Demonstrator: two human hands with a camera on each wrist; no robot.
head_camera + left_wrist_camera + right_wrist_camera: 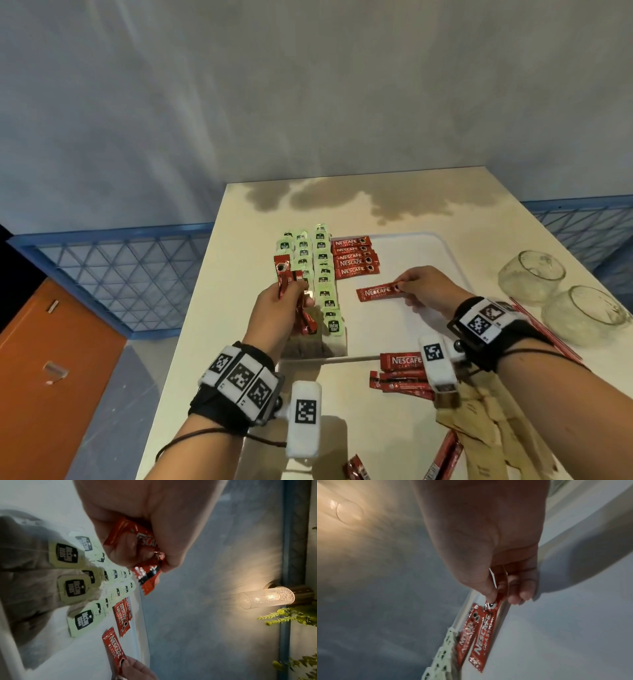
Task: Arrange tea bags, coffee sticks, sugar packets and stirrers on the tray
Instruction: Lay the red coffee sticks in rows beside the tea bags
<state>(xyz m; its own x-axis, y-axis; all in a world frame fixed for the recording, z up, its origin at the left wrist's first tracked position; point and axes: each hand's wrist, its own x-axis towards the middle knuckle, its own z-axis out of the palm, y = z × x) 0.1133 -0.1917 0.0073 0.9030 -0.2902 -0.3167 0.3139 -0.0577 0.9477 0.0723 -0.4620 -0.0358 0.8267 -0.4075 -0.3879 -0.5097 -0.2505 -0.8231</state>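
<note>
Right hand [426, 291] pinching one coffee stick [378, 292] over tray [442, 253]; left hand [274, 308] gripping stick bunch [291, 291] beside tea bags [323, 270].

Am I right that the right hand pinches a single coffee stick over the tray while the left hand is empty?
Not quite: the left hand isn't empty. It grips a bunch of coffee sticks, clearest in the left wrist view. The right hand does pinch a single coffee stick over the tray.
</note>
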